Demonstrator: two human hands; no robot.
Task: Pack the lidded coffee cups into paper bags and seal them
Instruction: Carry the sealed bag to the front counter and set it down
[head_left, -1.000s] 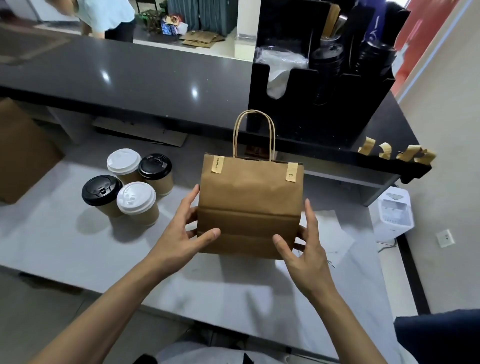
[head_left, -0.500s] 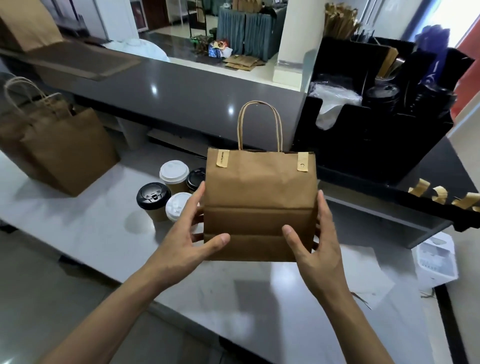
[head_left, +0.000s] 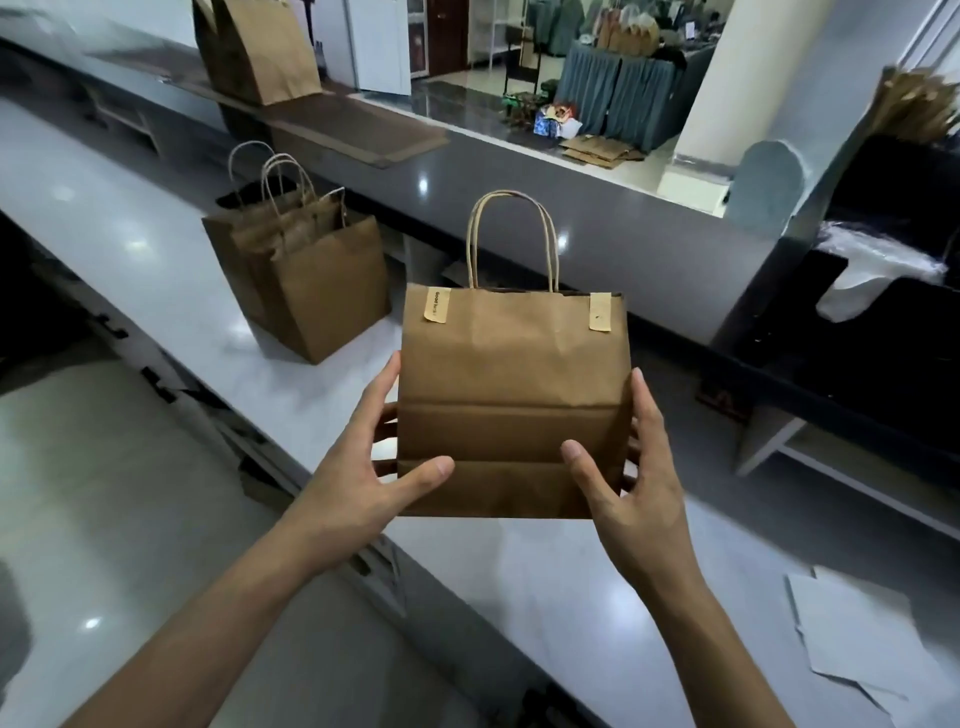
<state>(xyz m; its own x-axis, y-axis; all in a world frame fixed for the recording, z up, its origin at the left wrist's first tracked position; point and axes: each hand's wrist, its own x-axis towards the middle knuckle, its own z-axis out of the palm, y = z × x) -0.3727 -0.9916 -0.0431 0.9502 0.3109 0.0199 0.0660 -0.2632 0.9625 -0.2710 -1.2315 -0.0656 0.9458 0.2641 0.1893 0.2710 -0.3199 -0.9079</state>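
White counter (head_left: 171, 291) runs under both hands, a grey ledge (head_left: 519, 176) behind it. I count one bag (head_left: 511, 400) in my grasp, upright and lifted off the counter, twin twine handles standing straight up. Two tan stickers fold over its top edge: the left sticker (head_left: 435, 305) carries small print that seems to read "Good luck", the right sticker (head_left: 600, 311) shows only a dark dot I can't read. Left hand (head_left: 358, 467) clamps the bag's left edge, thumb pressed flat on the front near the bottom fold, fingers spread behind it. Right hand (head_left: 636, 488) mirrors that on the right edge, thumb on the front, index finger running up the side, the rest tucked behind. Beyond my left fingers, well apart, stands a cluster of bags (head_left: 306, 270) on the counter; I make out at least two, handles up. One more brown bag (head_left: 260, 49) sits up on the ledge farther back. Loose paper sheets (head_left: 857, 639) lie below my right wrist. No cups visible.
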